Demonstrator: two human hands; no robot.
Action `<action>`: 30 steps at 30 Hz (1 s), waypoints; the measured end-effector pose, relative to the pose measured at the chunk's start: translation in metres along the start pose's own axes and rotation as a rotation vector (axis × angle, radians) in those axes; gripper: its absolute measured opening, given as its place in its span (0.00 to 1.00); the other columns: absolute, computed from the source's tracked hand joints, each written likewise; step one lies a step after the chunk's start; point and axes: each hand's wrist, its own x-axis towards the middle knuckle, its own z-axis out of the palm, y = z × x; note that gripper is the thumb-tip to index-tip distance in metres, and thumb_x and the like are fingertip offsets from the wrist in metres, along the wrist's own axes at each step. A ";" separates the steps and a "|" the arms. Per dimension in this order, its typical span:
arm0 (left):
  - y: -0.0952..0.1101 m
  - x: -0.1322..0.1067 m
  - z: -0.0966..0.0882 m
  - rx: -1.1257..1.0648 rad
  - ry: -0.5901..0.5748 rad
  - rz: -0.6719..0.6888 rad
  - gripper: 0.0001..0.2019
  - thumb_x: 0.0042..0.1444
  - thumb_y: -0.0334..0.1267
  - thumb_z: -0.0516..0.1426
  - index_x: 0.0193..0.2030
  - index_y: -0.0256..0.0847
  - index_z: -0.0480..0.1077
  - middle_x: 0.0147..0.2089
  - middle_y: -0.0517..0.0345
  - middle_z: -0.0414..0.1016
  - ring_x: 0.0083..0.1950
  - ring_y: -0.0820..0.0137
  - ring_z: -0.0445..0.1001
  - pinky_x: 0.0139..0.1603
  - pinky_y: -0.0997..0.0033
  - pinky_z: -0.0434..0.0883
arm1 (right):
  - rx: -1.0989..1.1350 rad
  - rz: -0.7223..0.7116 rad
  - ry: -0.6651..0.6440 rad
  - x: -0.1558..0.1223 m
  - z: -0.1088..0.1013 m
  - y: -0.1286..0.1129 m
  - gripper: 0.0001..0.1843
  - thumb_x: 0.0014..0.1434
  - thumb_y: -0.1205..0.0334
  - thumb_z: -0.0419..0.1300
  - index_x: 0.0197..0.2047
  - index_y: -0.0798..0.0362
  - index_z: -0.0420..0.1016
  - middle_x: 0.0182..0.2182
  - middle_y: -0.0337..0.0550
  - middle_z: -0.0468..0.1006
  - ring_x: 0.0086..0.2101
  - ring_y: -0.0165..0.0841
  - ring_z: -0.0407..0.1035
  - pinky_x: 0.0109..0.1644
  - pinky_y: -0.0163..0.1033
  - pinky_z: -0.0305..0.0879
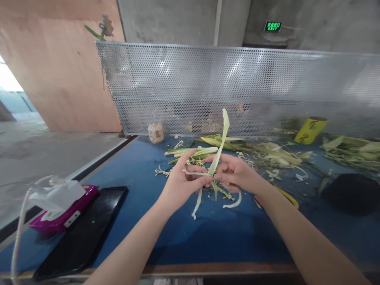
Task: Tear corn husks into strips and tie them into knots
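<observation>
Centre of frame, we note left hand (181, 180) and right hand (239, 173) both pinching a pale-green leaf strip (220, 148) between thumb and fingers, black tray (92, 225) lying lower left.

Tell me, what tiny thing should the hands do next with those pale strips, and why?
Perhaps the right hand could fold one end of the pale strips over the middle while the left hand pinches there. Both hands pinch them near where they meet, and ends stick up, left and down, so the middle might slip if let go.
</observation>
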 end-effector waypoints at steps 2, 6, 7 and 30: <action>-0.001 -0.001 0.000 0.028 0.002 -0.015 0.37 0.43 0.32 0.62 0.59 0.42 0.50 0.30 0.59 0.74 0.26 0.71 0.73 0.18 0.77 0.65 | -0.007 0.038 -0.022 0.001 0.002 0.001 0.22 0.55 0.59 0.58 0.53 0.51 0.60 0.20 0.32 0.68 0.12 0.21 0.59 0.12 0.27 0.55; -0.003 -0.002 0.001 0.070 -0.002 0.003 0.38 0.42 0.31 0.62 0.60 0.42 0.50 0.28 0.59 0.74 0.25 0.70 0.72 0.18 0.75 0.67 | 0.019 0.124 -0.038 0.001 0.007 0.001 0.20 0.56 0.56 0.56 0.52 0.49 0.63 0.24 0.35 0.69 0.14 0.19 0.56 0.12 0.25 0.48; -0.003 -0.002 0.001 0.066 -0.005 -0.001 0.38 0.42 0.31 0.62 0.60 0.42 0.50 0.27 0.59 0.74 0.25 0.70 0.73 0.18 0.75 0.68 | 0.023 0.135 -0.041 0.001 0.007 0.001 0.20 0.56 0.56 0.57 0.52 0.48 0.64 0.23 0.35 0.69 0.13 0.18 0.52 0.12 0.25 0.46; 0.005 0.004 -0.004 -0.010 0.179 -0.089 0.28 0.46 0.34 0.61 0.55 0.37 0.58 0.28 0.59 0.76 0.31 0.67 0.77 0.20 0.78 0.68 | 0.026 0.000 0.225 -0.001 0.007 -0.005 0.14 0.54 0.56 0.59 0.38 0.56 0.77 0.11 0.28 0.50 0.14 0.19 0.43 0.16 0.29 0.42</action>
